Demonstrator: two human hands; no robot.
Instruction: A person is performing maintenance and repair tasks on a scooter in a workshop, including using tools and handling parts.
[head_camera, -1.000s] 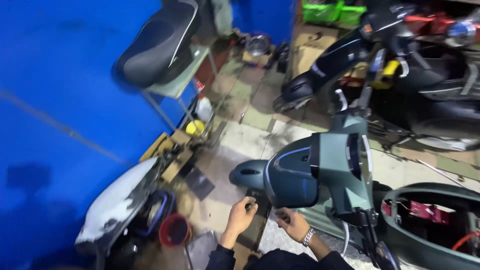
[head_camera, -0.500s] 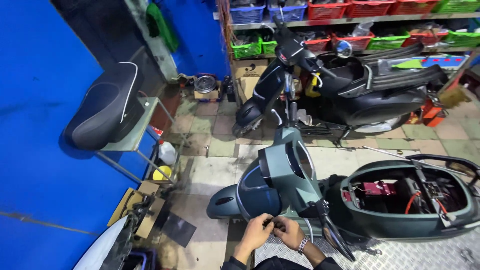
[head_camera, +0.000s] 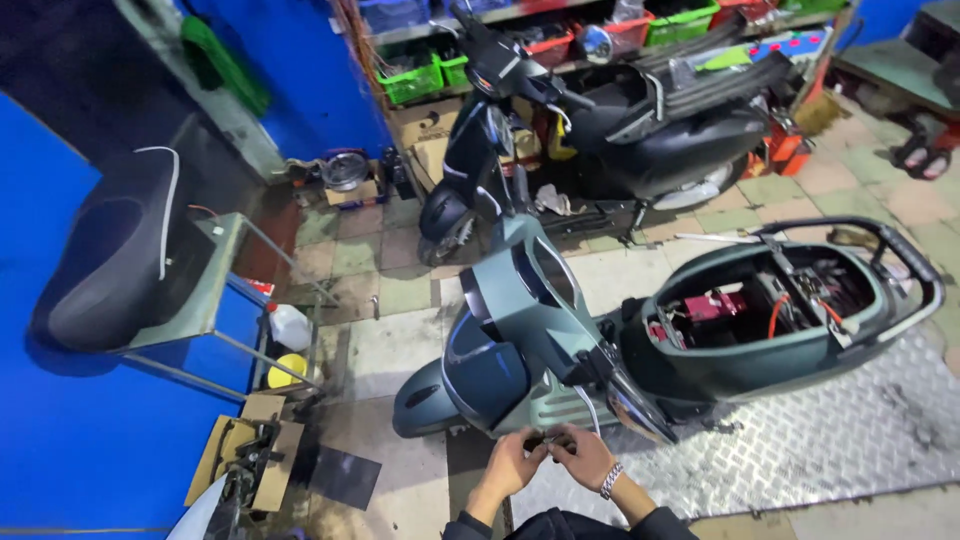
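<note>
So at bottom center, both hands, left hand (head_camera: 513, 462) and right hand (head_camera: 582, 455), pinch one small dark part (head_camera: 541, 440) beside the teal scooter (head_camera: 560, 350).

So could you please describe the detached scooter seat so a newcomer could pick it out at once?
Start at the blue wall on the left and find the metal-framed stand against it. The scooter seat lies on that stand: long, black, padded, with pale piping, and the only seat not mounted on a scooter.

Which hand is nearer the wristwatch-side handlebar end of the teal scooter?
Right. The right hand sits just below the handlebar end; the left hand is farther left, its fingers meeting the right's around a small dark part.
</note>
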